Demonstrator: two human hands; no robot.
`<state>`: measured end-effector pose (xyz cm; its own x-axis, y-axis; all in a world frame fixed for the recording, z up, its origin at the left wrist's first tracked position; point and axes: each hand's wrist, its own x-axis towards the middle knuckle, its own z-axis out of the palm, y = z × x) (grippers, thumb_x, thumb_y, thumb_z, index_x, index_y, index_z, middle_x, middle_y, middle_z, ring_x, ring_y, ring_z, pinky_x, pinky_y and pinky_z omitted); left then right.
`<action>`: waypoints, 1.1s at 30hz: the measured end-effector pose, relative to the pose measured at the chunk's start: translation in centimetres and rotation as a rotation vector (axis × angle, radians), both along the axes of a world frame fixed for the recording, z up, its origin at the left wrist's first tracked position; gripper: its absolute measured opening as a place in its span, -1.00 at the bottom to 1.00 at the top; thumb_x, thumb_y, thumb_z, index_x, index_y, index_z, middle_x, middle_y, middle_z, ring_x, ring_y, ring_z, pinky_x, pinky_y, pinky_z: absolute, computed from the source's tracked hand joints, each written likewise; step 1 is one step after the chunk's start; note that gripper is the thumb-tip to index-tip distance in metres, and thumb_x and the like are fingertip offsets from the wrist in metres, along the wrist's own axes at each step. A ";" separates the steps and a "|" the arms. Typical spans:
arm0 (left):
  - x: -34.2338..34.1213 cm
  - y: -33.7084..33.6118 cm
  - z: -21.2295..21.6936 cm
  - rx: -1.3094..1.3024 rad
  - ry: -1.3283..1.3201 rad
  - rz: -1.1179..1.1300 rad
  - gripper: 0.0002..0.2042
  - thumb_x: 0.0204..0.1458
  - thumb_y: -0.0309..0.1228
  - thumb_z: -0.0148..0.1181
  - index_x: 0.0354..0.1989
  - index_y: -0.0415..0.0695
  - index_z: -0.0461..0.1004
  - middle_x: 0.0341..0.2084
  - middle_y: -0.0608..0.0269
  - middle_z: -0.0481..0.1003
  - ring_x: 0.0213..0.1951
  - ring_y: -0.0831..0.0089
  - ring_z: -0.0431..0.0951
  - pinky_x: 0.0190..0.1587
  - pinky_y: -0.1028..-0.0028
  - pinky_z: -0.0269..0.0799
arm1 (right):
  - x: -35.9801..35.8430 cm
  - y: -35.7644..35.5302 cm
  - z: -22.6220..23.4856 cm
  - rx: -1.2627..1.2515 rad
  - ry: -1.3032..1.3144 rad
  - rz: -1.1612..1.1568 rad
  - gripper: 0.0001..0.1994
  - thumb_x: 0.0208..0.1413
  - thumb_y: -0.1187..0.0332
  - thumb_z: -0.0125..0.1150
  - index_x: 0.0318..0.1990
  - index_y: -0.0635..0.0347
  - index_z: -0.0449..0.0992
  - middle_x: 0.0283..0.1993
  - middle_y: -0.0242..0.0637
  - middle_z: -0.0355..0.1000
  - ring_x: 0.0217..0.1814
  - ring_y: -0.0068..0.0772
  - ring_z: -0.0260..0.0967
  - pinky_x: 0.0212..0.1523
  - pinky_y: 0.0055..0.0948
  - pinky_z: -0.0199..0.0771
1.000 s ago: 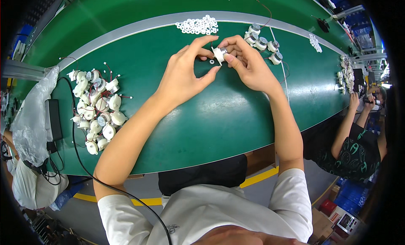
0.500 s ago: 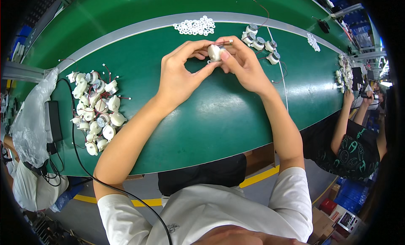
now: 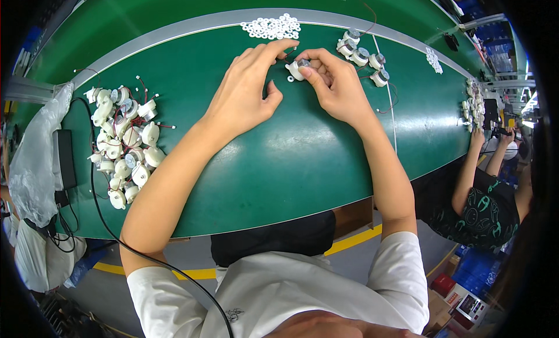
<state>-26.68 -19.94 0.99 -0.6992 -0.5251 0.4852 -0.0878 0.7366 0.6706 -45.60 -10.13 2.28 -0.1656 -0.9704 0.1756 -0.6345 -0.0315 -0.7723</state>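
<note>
Between the thumb and fingers of my right hand (image 3: 335, 85) is a small white motor (image 3: 296, 71) with a grey metal end. My left hand (image 3: 244, 85) is just left of it, thumb and fingers apart, holding nothing that I can see. A thin wire shows by its fingertips. One white ring washer (image 3: 290, 79) is on the green table right below the held motor. Beyond my hands lies a heap of white ring washers (image 3: 271, 27). Several similar motors (image 3: 361, 57) with red and black wires stand to the right of my right hand.
A large pile of white motors (image 3: 125, 143) covers the table's left side. Beside it are a black box (image 3: 65, 158), a clear plastic bag (image 3: 36, 157) and a black cable (image 3: 105, 207) crossing my left arm. More washers (image 3: 433, 59) lie far right, where another person's arms (image 3: 469, 175) reach in.
My left hand has come off the motor and opened, moving slightly left. The right hand still has the motor, its grey end now turned into view. The whole view has shifted a little.
</note>
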 end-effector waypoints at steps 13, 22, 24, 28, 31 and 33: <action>0.0 0.0 -0.5 -0.142 -0.016 0.017 -0.49 -0.15 -0.68 0.20 0.07 -0.06 0.57 -0.07 0.26 0.52 -0.07 0.23 0.50 0.03 0.28 0.36 | 0.1 -1.1 -0.3 -0.181 0.038 0.142 -0.78 0.25 0.56 0.19 0.03 0.28 0.50 -0.22 -0.25 0.53 -0.36 -0.48 0.41 -0.33 -0.52 0.39; 0.1 0.3 -0.2 -0.261 -0.063 0.058 -0.49 -0.13 -0.70 0.21 0.06 -0.03 0.62 -0.09 0.24 0.58 -0.03 0.24 0.52 0.07 0.28 0.37 | 0.4 -0.7 1.1 -0.090 0.093 0.146 -0.75 0.22 0.56 0.23 0.04 0.25 0.51 -0.29 -0.33 0.44 -0.44 -0.52 0.22 -0.39 -0.51 0.30; 0.0 0.2 -0.1 -0.304 -0.085 0.065 -0.49 -0.13 -0.69 0.22 0.07 -0.03 0.62 -0.10 0.25 0.58 -0.03 0.25 0.52 0.06 0.28 0.38 | 0.7 -0.7 1.3 -0.049 0.058 0.115 -0.84 0.21 0.51 0.26 -0.06 0.21 0.52 -0.30 -0.27 0.45 -0.43 -0.39 0.29 -0.36 -0.41 0.35; -0.4 0.4 -0.1 -0.361 -0.098 0.059 -0.53 -0.13 -0.69 0.22 0.03 -0.06 0.63 -0.11 0.26 0.59 -0.06 0.26 0.55 0.06 0.28 0.39 | 0.7 -0.5 1.5 0.028 0.155 0.087 -0.80 0.17 0.52 0.29 -0.06 0.21 0.51 -0.29 -0.21 0.47 -0.37 -0.27 0.41 -0.31 -0.34 0.42; -0.1 0.4 -0.4 -0.425 -0.121 0.070 -0.60 -0.10 -0.66 0.21 -0.04 -0.07 0.62 -0.14 0.26 0.59 -0.09 0.28 0.54 0.06 0.28 0.37 | 0.9 -0.5 1.0 -0.161 0.245 0.137 -0.76 0.13 0.54 0.30 -0.05 0.21 0.50 -0.22 -0.15 0.51 -0.25 -0.09 0.51 -0.23 -0.27 0.50; 0.3 0.4 -0.7 -0.492 -0.146 0.101 -0.65 -0.09 -0.63 0.21 -0.09 -0.06 0.60 -0.16 0.26 0.59 -0.10 0.30 0.53 0.05 0.28 0.35 | 1.2 -0.8 1.0 -0.163 0.293 0.166 -0.74 0.11 0.54 0.30 -0.03 0.21 0.49 -0.15 -0.11 0.54 -0.15 0.02 0.55 -0.16 -0.21 0.55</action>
<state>-26.40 -19.50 0.32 -0.7357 -0.3278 0.5927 -0.2416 0.9445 0.2225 -44.39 -10.96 3.29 0.0718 -0.9353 0.3464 -0.8041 -0.2597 -0.5347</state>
